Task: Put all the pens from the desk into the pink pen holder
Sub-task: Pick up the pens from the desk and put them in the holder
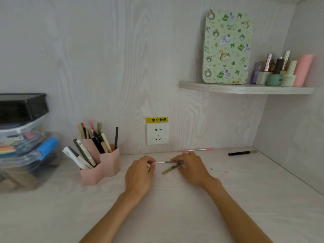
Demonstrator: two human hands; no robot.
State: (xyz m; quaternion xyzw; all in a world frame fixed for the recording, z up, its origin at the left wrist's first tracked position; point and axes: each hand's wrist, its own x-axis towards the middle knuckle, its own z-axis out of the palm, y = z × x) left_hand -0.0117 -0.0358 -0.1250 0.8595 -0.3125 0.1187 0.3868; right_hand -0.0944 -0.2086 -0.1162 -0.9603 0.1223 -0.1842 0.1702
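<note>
A pink pen holder (108, 163) stands at the left of the desk, filled with several pens. At the desk's middle, my left hand (140, 174) pinches the white end of a grey pen (164, 162). My right hand (191, 168) grips that pen's other end together with an olive pen (169, 170) that slants down to the left. A pink-and-white pen (196, 149) lies against the back wall. A black pen with a pale cap (242, 152) lies at the far right.
Stacked clear storage boxes (22, 137) with a black lid stand at the far left. A wall socket (157, 134) sits behind the hands. A corner shelf (245, 88) above right carries a green patterned board and several small bottles.
</note>
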